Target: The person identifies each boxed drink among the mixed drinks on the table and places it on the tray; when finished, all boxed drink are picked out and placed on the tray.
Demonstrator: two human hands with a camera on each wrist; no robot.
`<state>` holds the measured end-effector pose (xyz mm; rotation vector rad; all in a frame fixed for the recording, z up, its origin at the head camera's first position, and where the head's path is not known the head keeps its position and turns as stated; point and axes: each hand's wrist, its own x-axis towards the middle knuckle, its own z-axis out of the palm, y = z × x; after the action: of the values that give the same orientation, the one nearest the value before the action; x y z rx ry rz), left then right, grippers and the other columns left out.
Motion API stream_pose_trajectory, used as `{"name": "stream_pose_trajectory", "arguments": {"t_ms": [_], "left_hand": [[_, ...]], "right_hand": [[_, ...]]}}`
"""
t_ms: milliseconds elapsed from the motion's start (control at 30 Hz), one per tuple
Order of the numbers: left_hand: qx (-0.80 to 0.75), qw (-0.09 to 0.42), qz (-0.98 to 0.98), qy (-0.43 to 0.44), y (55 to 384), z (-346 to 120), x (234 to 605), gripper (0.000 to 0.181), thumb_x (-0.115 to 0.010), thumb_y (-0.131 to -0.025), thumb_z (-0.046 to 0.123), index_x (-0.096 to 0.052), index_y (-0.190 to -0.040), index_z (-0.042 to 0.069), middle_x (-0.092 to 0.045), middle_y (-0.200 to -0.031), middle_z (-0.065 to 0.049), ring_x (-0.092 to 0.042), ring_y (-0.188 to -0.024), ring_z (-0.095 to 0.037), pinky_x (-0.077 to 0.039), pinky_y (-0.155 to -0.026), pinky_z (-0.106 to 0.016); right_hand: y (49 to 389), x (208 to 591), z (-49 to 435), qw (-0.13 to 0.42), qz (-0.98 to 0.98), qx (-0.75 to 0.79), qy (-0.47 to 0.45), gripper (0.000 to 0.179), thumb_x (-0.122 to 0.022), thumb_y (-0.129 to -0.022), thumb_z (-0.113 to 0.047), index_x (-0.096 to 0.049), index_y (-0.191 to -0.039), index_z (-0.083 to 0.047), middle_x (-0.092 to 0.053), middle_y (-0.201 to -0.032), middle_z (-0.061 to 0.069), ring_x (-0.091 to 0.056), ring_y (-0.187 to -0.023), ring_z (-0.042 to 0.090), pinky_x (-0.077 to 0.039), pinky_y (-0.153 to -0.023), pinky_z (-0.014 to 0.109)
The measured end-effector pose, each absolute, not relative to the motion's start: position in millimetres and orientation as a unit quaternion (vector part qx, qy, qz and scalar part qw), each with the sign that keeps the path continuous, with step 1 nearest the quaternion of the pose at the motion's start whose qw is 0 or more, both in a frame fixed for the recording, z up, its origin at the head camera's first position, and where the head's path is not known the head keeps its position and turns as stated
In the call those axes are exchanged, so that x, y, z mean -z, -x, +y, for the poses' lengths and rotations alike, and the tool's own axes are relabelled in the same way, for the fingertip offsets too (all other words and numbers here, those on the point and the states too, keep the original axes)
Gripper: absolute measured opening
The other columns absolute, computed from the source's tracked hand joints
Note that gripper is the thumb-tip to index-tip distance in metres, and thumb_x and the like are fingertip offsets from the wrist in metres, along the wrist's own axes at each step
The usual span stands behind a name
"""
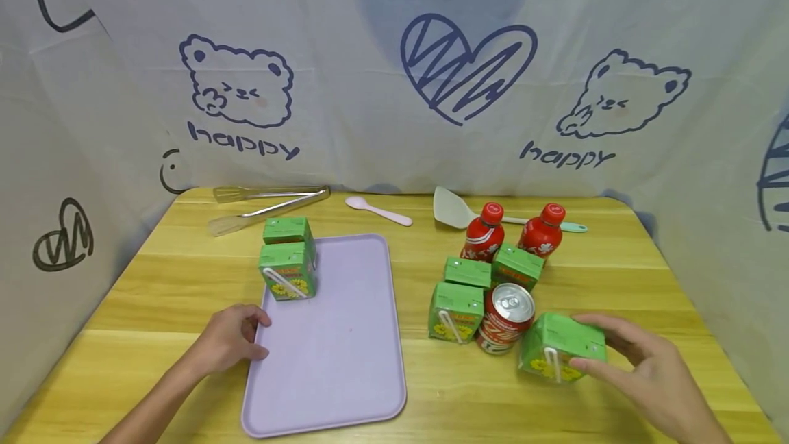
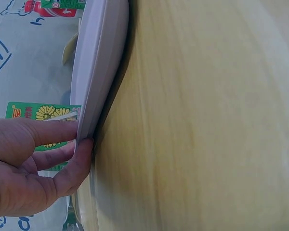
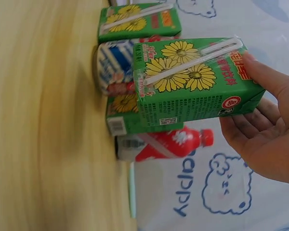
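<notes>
My left hand [image 1: 231, 340] pinches the left rim of a lilac tray [image 1: 335, 362], thumb and finger on either side of the rim in the left wrist view. Two green drink cartons [image 1: 288, 273] stand one behind the other at the tray's far left corner. On the right, my right hand [image 1: 647, 368] grips another green drink carton [image 3: 192, 82] with a white straw and yellow flowers on its front. This carton appears raised off the table in the right wrist view. Beside it stand a red soda can [image 1: 504, 321] and three more green cartons [image 1: 456, 310].
Two red-capped bottles [image 1: 483, 231] stand behind the cartons. A spatula [image 1: 453, 210] with a pale green handle lies behind them. Metal tongs [image 1: 271, 207] and a pink spoon [image 1: 379, 211] lie along the back edge. A drawn-on white cloth [image 1: 345, 88] hangs around the wooden table.
</notes>
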<state>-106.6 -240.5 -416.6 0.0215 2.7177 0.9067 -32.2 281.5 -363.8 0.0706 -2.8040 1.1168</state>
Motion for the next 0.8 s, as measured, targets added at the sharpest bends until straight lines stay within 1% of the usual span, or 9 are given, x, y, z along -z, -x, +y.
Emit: {"name": "stream_pose_trajectory", "arguments": {"t_ms": [133,200,267,333,400,533,700,800], "left_hand": [[-0.312,0.138,0.940,-0.008,107,-240,417,0.038,-0.082,-0.063,0.001,-0.062,-0.096,0.002,-0.052,-0.067,-0.004,-0.047,-0.062,-0.016,-0.039,-0.052,-0.025],[-0.312,0.138,0.940,-0.009,107,-241,417,0.038,-0.082,-0.063,0.001,-0.062,-0.096,0.002,-0.052,-0.067,-0.004,-0.047,-0.062,-0.016,-0.039,-0.052,-0.025],[-0.312,0.137,0.940,-0.011,107,-241,417,0.038,-0.082,-0.063,0.001,-0.062,-0.096,0.002,-0.053,-0.067,-0.004,-0.047,-0.062,-0.016,-0.039,-0.051,-0.025],[-0.312,0.137,0.940,-0.011,107,-241,417,0.038,-0.082,-0.063,0.001,-0.062,-0.096,0.002,-0.053,-0.067,-0.004,-0.048,-0.062,-0.016,-0.039,-0.052,-0.025],[-0.313,0.136,0.940,-0.011,107,-241,417,0.038,-0.082,-0.063,0.001,-0.062,-0.096,0.002,-0.053,-0.067,-0.004,-0.048,-0.062,-0.016,-0.039,-0.052,-0.025],[-0.316,0.132,0.940,-0.012,106,-242,418,0.038,-0.082,-0.062,0.002,-0.062,-0.095,0.003,-0.053,-0.067,-0.004,-0.048,-0.062,-0.016,-0.039,-0.052,-0.025],[-0.318,0.132,0.939,-0.014,104,-243,419,0.038,-0.082,-0.063,0.002,-0.062,-0.095,0.002,-0.053,-0.069,-0.005,-0.048,-0.063,-0.016,-0.039,-0.052,-0.025],[-0.320,0.133,0.938,-0.013,103,-242,418,0.038,-0.082,-0.063,0.002,-0.062,-0.095,0.002,-0.053,-0.070,-0.005,-0.048,-0.064,-0.016,-0.040,-0.053,-0.024]], "right_hand": [[31,355,272,0.037,-0.931,-0.363,-0.019,0.046,-0.078,-0.075,-0.034,-0.062,-0.117,-0.026,-0.064,-0.117,-0.004,-0.049,-0.100,-0.016,-0.042,-0.083,0.003],[31,351,267,0.018,-0.934,-0.357,-0.011,0.047,-0.077,-0.075,-0.039,-0.062,-0.118,-0.027,-0.063,-0.120,-0.002,-0.048,-0.100,-0.017,-0.044,-0.084,0.006],[31,349,261,0.004,-0.935,-0.355,-0.009,0.048,-0.076,-0.075,-0.042,-0.062,-0.118,-0.028,-0.063,-0.121,-0.003,-0.049,-0.100,-0.015,-0.047,-0.085,0.012],[32,347,256,-0.001,-0.933,-0.359,-0.020,0.048,-0.076,-0.075,-0.040,-0.062,-0.118,-0.028,-0.064,-0.120,-0.003,-0.052,-0.101,-0.012,-0.049,-0.085,0.015],[32,346,250,0.003,-0.929,-0.369,-0.036,0.046,-0.078,-0.074,-0.037,-0.063,-0.117,-0.027,-0.065,-0.118,-0.004,-0.054,-0.101,-0.009,-0.049,-0.085,0.016],[33,344,238,0.014,-0.914,-0.398,-0.073,0.044,-0.080,-0.073,-0.029,-0.064,-0.114,-0.027,-0.066,-0.115,-0.006,-0.057,-0.102,-0.006,-0.048,-0.085,0.013],[37,341,221,0.014,-0.899,-0.424,-0.103,0.043,-0.080,-0.073,-0.029,-0.064,-0.113,-0.028,-0.065,-0.115,-0.008,-0.058,-0.103,-0.004,-0.047,-0.088,0.013],[40,342,211,0.016,-0.886,-0.447,-0.122,0.043,-0.080,-0.073,-0.027,-0.065,-0.114,-0.026,-0.065,-0.115,-0.008,-0.058,-0.105,-0.002,-0.046,-0.090,0.014]]}}
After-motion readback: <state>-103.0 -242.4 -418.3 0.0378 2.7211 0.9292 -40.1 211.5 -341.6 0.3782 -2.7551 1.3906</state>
